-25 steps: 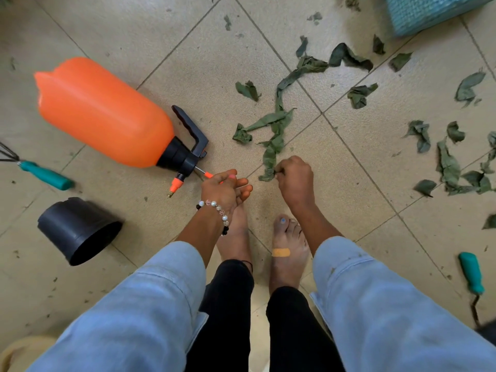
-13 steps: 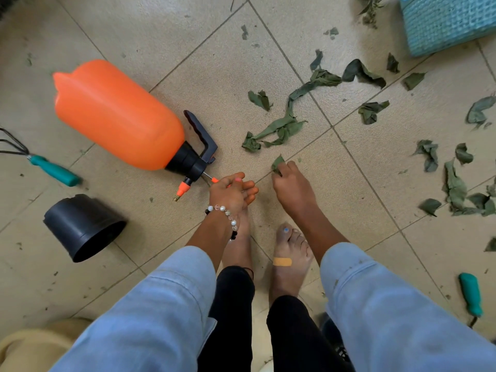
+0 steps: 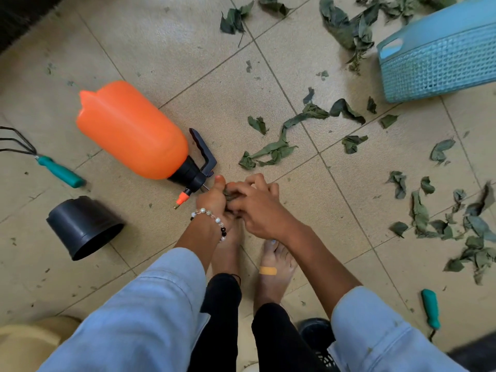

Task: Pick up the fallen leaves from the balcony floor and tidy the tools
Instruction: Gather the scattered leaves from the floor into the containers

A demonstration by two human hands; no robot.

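Observation:
Both hands meet low over the tiled floor, just above my bare feet. My left hand point(image 3: 212, 201), with a bead bracelet, grips a small wad of green leaves point(image 3: 230, 195), thumb raised. Fingers of my right hand point(image 3: 259, 209) curl onto the same wad from the right. Just beyond the hands a twisted string of fallen leaves point(image 3: 271, 151) lies on the tiles. More leaves point(image 3: 456, 229) are scattered to the right, and a heap point(image 3: 349, 25) lies at the top beside the basket.
An orange pressure sprayer point(image 3: 131, 130) lies on its side, nozzle near my left hand. A teal-handled hand rake point(image 3: 59, 170) and a tipped black pot point(image 3: 80, 226) lie left. A blue mesh basket point(image 3: 440, 63) stands top right. Another teal-handled tool point(image 3: 430, 308) lies lower right.
My right hand plucked leaves from the floor in front and drew back left to my left hand. The view tilted up, bringing the basket and far leaves into sight.

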